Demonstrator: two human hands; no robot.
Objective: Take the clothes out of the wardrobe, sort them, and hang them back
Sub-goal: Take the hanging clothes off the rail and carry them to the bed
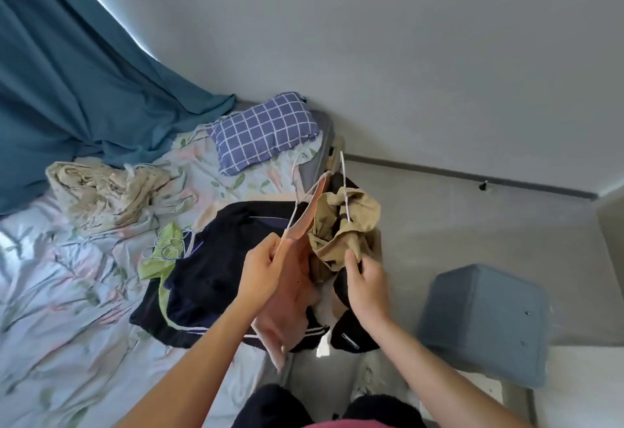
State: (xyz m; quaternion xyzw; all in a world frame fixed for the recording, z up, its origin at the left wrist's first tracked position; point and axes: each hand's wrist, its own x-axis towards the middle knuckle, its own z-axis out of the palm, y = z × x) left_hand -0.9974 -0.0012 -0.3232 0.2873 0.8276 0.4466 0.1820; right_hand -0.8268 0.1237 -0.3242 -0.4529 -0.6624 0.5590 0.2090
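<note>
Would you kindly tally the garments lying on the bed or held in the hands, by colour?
Pink: 1, the pink garment held by the left hand.
Khaki: 1, the khaki garment pinched by the right hand.
Dark navy: 1, the navy garment.
Lime green: 1, the green garment.
Cream: 1, the cream bundle.
Total: 5

Left hand (pixel 261 270) and right hand (pixel 366 280) both raised, fingers curled.

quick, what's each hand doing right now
Left hand: closed, pinching the pink garment at its hanger.
Right hand: closed, gripping the khaki garment.
</note>
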